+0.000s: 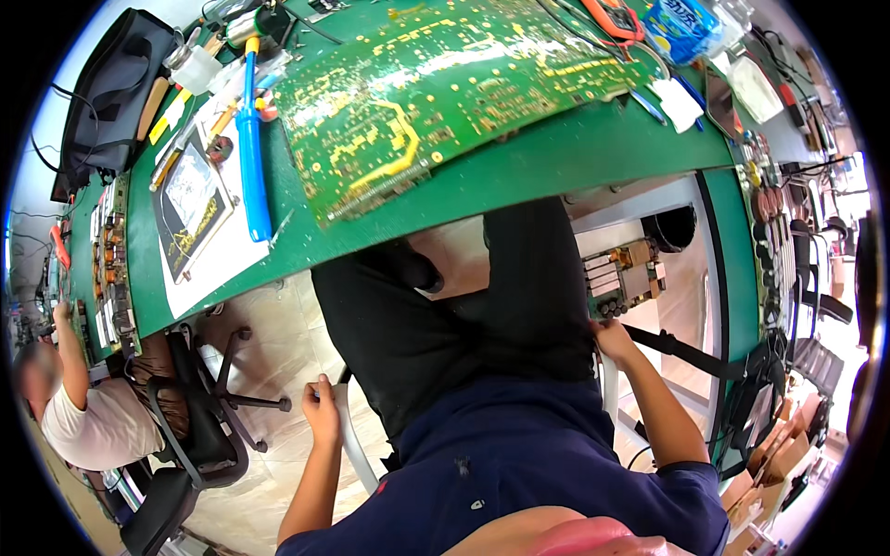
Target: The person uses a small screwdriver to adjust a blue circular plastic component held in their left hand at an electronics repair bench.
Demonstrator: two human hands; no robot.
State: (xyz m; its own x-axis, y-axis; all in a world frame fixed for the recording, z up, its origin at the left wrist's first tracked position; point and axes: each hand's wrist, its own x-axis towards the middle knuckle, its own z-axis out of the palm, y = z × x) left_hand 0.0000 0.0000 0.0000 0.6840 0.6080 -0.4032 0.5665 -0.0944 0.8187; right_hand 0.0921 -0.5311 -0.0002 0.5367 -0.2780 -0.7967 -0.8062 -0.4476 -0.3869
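I sit at a green-topped workbench with both forearms low at my sides. My left hand is closed at the front of the chair's pale left armrest, its fingers curled. On the other side my right hand is wrapped round the front of the right armrest, beside my thigh. Both hands are well away from the bench top. A large green circuit board lies on the bench ahead of me, its near edge close to the bench's front edge.
A blue-handled soldering iron lies left of the board, over white paper. At the right are a blue packet and a pen. Below the bench stands another circuit board. A co-worker sits at the left.
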